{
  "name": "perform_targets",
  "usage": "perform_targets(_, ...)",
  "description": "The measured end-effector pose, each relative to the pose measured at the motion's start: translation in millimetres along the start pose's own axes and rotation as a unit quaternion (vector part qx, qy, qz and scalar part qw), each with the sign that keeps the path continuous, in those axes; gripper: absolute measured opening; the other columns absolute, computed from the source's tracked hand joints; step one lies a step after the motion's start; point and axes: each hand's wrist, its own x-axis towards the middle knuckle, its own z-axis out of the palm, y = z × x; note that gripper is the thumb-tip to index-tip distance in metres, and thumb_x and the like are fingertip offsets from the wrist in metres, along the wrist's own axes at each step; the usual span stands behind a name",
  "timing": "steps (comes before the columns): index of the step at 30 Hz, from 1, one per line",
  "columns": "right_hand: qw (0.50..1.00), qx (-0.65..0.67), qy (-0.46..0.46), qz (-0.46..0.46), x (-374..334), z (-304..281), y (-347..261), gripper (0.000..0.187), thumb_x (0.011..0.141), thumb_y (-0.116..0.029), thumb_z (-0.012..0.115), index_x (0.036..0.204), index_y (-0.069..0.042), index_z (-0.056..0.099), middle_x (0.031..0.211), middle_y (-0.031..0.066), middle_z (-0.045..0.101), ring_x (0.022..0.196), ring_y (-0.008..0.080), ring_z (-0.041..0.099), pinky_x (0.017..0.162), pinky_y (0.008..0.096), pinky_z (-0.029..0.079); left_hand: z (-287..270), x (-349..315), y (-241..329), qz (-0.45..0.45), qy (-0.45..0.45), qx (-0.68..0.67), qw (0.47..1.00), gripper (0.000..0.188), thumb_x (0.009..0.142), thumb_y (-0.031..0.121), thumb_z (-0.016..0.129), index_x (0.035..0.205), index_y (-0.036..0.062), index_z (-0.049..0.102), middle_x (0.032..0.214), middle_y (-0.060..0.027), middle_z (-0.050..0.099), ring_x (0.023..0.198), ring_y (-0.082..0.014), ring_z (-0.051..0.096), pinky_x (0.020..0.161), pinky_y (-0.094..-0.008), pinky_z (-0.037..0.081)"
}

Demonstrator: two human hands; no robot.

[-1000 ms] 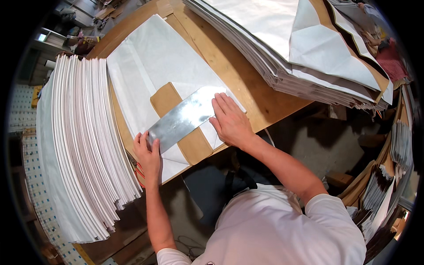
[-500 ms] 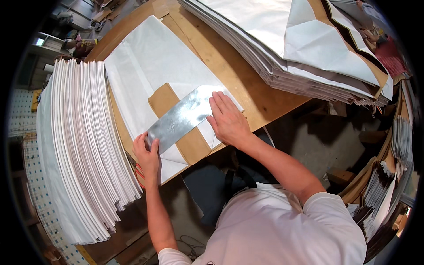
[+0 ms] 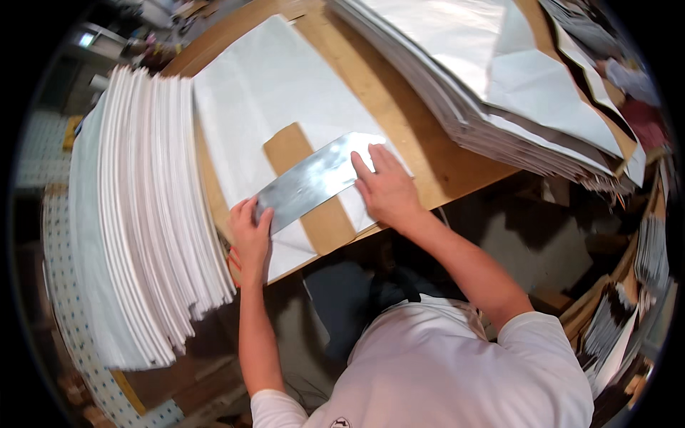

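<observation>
A shiny metal plate [image 3: 314, 177] lies slantwise across a large white paper bag [image 3: 264, 78], over the bag's folded end and a brown paper strip [image 3: 330, 227]. At the plate's left end, my left hand [image 3: 250, 230] grips it, thumb on the near side and fingers at the far corner. My right hand [image 3: 389, 187] rests on the plate's right end, its fingers stretched out and the index apart from the others. The undersides of both hands are hidden.
A thick row of folded white paper bags [image 3: 143, 214] stands at the left of the wooden table [image 3: 457, 167]. Another tall pile of white bags [image 3: 542, 93] sits at the far right. More stacked paper [image 3: 610, 321] is at the right, below table height.
The whole view has shifted, so the table and bags appear farther right. My right fingers have spread from lying together. The plate stays in about the same place on the bag.
</observation>
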Motion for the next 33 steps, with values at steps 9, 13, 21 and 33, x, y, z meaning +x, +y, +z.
perform_targets(9, 0.988, -0.026, -0.126, -0.080, 27, -12, 9, 0.045, 0.100, -0.023, 0.060, 0.135, 0.005, 0.060, 0.149, 0.0203, 0.054, 0.141, 0.0381, 0.046, 0.119, 0.0449, 0.037, -29, 21, -22, 0.021, -0.123, -0.056, 0.991, 0.044, 0.091, 0.006, 0.069, 0.135, 0.0069, 0.068, 0.133, -0.0136, 0.057, 0.123, -0.0290, 0.056, 0.107, -0.0349, 0.045)
perform_targets(13, 0.985, 0.004, -0.153, -0.084, 27, -10, 11, 0.043, 0.100, -0.019, 0.060, 0.136, 0.006, 0.060, 0.152, 0.0208, 0.052, 0.142, 0.0379, 0.048, 0.117, 0.0421, 0.041, -32, 18, -24, -0.005, -0.139, -0.079, 0.987, 0.046, 0.089, 0.005, 0.072, 0.135, 0.0083, 0.069, 0.134, -0.0098, 0.056, 0.127, -0.0260, 0.054, 0.108, -0.0337, 0.044)
perform_targets(21, 0.983, 0.000, -0.159, -0.094, 29, -13, 19, 0.043, 0.100, -0.017, 0.061, 0.138, 0.003, 0.059, 0.151, 0.0202, 0.054, 0.142, 0.0367, 0.049, 0.115, 0.0412, 0.043, -32, 21, -26, -0.007, -0.143, -0.131, 0.981, 0.044, 0.086, 0.006, 0.075, 0.130, 0.0061, 0.071, 0.130, -0.0106, 0.057, 0.125, -0.0273, 0.055, 0.108, -0.0359, 0.047)
perform_targets(33, 0.982, -0.013, -0.161, -0.101, 30, -13, 17, 0.043, 0.100, -0.017, 0.062, 0.139, 0.003, 0.060, 0.151, 0.0207, 0.054, 0.142, 0.0366, 0.049, 0.116, 0.0413, 0.042, -28, 22, -35, 0.029, -0.128, -0.114, 0.985, 0.044, 0.088, 0.006, 0.074, 0.132, 0.0039, 0.069, 0.126, -0.0094, 0.058, 0.117, -0.0242, 0.058, 0.103, -0.0333, 0.048)
